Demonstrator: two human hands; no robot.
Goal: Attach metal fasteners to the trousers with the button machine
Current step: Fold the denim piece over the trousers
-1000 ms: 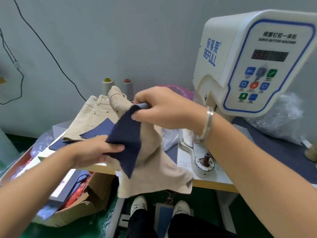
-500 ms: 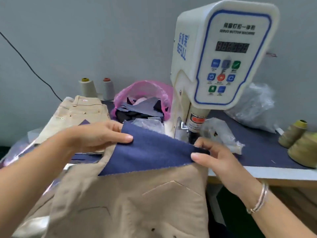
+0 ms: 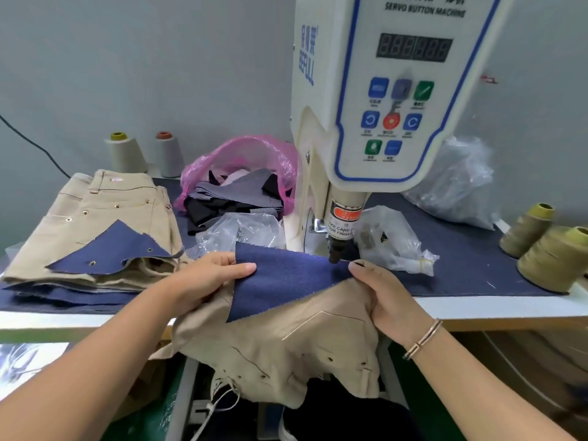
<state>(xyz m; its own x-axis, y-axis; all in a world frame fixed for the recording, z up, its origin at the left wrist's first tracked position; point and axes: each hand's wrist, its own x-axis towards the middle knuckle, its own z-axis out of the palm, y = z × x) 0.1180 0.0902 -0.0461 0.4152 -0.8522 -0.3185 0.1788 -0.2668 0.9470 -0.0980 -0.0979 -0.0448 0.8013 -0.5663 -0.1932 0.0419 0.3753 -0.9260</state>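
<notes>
Beige trousers (image 3: 286, 338) hang over the table's front edge, with a navy fabric patch (image 3: 286, 278) laid on top. My left hand (image 3: 206, 278) pinches the patch's left side together with the trousers. My right hand (image 3: 381, 297) grips the right corner of patch and trousers, just below the punch tip (image 3: 334, 254) of the white button machine (image 3: 381, 106). The patch's far right corner lies under the punch.
A stack of beige trousers (image 3: 101, 214) with a riveted navy patch (image 3: 114, 246) lies at the left. A pink bag of scraps (image 3: 241, 173), clear plastic bags (image 3: 391, 240), and thread cones (image 3: 553, 256) surround the machine on the navy mat (image 3: 477, 272).
The trousers and patch went from held up in the air to spread on the table, then slid further under the punch. The view moved closer to the machine.
</notes>
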